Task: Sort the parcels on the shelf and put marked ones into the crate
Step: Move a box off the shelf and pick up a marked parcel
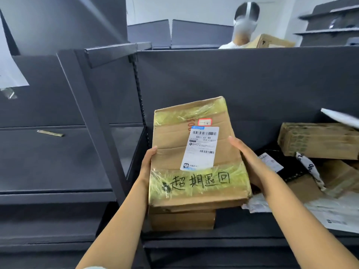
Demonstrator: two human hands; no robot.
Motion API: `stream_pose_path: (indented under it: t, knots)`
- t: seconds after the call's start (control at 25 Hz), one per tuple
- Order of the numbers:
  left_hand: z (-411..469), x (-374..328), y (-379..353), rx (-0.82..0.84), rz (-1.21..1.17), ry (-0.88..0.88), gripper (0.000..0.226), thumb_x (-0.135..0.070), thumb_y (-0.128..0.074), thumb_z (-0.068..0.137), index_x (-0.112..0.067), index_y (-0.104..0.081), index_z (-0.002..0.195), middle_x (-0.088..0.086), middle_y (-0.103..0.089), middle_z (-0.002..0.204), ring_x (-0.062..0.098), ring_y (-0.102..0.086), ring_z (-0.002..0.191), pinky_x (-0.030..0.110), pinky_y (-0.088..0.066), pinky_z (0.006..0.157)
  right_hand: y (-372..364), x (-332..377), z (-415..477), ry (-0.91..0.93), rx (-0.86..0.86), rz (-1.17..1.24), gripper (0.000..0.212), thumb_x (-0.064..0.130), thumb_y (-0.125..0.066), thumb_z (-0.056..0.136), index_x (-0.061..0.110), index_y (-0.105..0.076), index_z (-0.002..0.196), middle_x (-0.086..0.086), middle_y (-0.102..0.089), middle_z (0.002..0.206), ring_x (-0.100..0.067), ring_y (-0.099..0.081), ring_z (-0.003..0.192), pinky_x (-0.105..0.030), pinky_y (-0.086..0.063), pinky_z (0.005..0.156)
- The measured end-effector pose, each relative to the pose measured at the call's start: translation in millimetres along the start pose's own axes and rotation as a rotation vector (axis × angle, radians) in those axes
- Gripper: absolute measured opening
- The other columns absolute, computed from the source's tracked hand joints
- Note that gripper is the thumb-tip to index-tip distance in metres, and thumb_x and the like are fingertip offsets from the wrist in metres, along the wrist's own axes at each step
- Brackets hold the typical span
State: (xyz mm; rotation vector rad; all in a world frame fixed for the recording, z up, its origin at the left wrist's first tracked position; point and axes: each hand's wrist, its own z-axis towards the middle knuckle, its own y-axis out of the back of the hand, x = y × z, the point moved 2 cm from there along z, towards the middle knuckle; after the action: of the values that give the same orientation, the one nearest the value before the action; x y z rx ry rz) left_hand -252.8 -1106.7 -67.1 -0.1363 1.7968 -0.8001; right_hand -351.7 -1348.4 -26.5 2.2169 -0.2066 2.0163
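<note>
Parcel [196, 152] between left grip [147, 164] and right grip [246, 160]
A smaller box [182, 220] sits under it on the shelf [242, 230]; more parcels [318, 140] lie piled to the right.

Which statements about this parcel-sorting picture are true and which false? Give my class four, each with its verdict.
1. The left hand and right hand both hold the taped box. True.
2. The box's white label faces away from the camera. False: the white label faces the camera.
3. A smaller box shows just below the taped box. True.
4. Other parcels are heaped left of the taped box. False: the brown parcel and others lie to its right.
</note>
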Motion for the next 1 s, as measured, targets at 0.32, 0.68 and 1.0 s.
stream_pose_path:
  t: [0.32, 0.68, 1.0]
  knots:
    - [-4, 5, -30, 0.138, 0.02, -0.041, 0.054, -0.054, -0.061, 0.077, -0.018, -0.068, 0.117, 0.013, -0.07, 0.113, 0.028, -0.069, 0.098, 0.039, -0.055, 0.079, 32, 17, -7, 0.129, -0.073, 0.081, 0.036, 0.058, -0.062, 0.074, 0.048, -0.061, 0.108, 0.007, -0.046, 0.134, -0.012, -0.044, 0.129, -0.035, -0.038, 0.105]
    - [-13, 1, -58, 0.182, 0.159, -0.225, 0.069, -0.049, -0.063, 0.076, -0.022, -0.047, 0.138, 0.014, -0.058, 0.132, 0.031, -0.059, 0.113, 0.048, -0.048, 0.093, 52, -28, -19, 0.075, -0.038, 0.258, 0.053, 0.068, -0.068, 0.062, 0.023, -0.061, 0.09, 0.003, -0.071, 0.085, -0.011, -0.067, 0.081, -0.025, -0.052, 0.078]
    - [15, 86, -137, 0.373, 0.188, 0.15, 0.072, -0.05, -0.053, 0.078, -0.015, -0.043, 0.141, 0.017, -0.052, 0.138, 0.035, -0.054, 0.122, 0.047, -0.049, 0.091, 130, -56, -100, 0.045, -0.37, 0.431, 0.036, 0.052, -0.065, 0.069, 0.017, -0.072, 0.078, -0.005, -0.071, 0.081, -0.005, -0.07, 0.067, -0.017, -0.054, 0.064]
